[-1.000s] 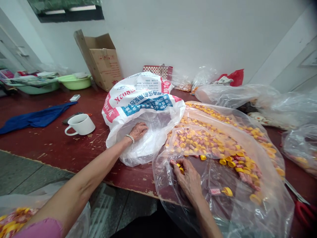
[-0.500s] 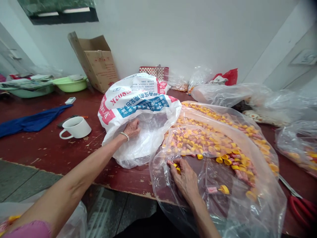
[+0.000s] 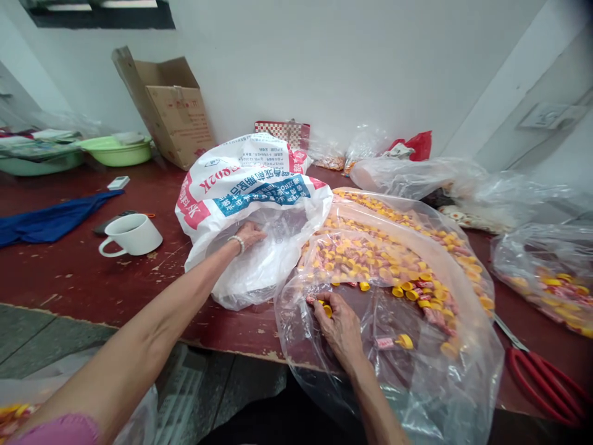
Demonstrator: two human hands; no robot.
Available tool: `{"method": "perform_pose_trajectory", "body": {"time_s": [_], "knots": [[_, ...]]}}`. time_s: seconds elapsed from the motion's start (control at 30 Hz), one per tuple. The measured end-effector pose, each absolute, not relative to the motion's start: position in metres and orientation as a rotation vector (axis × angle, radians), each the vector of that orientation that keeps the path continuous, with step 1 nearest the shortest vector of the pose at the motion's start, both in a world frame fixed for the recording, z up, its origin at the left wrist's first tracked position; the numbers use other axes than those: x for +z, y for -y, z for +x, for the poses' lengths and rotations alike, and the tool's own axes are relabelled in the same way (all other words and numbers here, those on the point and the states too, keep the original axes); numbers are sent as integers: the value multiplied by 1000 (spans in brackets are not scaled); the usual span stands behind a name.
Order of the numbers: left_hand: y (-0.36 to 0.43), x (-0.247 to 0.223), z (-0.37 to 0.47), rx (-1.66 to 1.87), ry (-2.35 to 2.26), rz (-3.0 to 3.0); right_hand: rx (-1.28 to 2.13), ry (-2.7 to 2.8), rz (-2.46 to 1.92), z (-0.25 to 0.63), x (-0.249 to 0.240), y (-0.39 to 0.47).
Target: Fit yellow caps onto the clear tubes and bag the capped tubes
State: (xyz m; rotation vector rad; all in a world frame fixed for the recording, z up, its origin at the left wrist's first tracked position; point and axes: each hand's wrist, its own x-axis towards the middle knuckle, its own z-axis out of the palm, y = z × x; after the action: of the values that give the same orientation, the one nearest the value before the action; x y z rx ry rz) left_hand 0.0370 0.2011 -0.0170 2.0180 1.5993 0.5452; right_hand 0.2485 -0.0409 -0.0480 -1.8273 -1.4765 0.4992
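Observation:
My left hand (image 3: 251,235), with a beaded bracelet at the wrist, reaches into the mouth of a white printed bag (image 3: 259,201). Its fingers look curled against the clear lining; what they hold, if anything, is hidden. Over a clear plastic sheet or bag (image 3: 306,346), my right hand (image 3: 341,329) is closed around small pink-and-yellow capped pieces (image 3: 327,309), their exact number hidden by the fingers. Many similar pieces (image 3: 365,259) are heaped beyond it, partly under clear plastic. One pink piece (image 3: 384,343) lies apart, beside a yellow cap (image 3: 404,341).
A white mug (image 3: 134,235) and blue cloth (image 3: 55,219) are on the red table (image 3: 139,290) at left. A cardboard box (image 3: 180,117) and green basin (image 3: 118,154) stand behind. Red-handled scissors (image 3: 546,383) and another bag of pieces (image 3: 551,272) are at right.
My left hand has turned slightly inside the white bag, its fingers now pointing more to the right. My right hand keeps its grip. The whole view has shifted a little to the right.

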Motion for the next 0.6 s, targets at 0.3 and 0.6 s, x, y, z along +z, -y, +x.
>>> {"method": "perform_pose_trajectory", "body": {"time_s": [0.3, 0.6], "knots": [[-33, 4, 10, 766, -1073, 1607, 625, 1294, -1723, 251, -49, 41], [51, -1, 28, 692, -944, 1423, 758, 1105, -1629, 268, -50, 62]]}}
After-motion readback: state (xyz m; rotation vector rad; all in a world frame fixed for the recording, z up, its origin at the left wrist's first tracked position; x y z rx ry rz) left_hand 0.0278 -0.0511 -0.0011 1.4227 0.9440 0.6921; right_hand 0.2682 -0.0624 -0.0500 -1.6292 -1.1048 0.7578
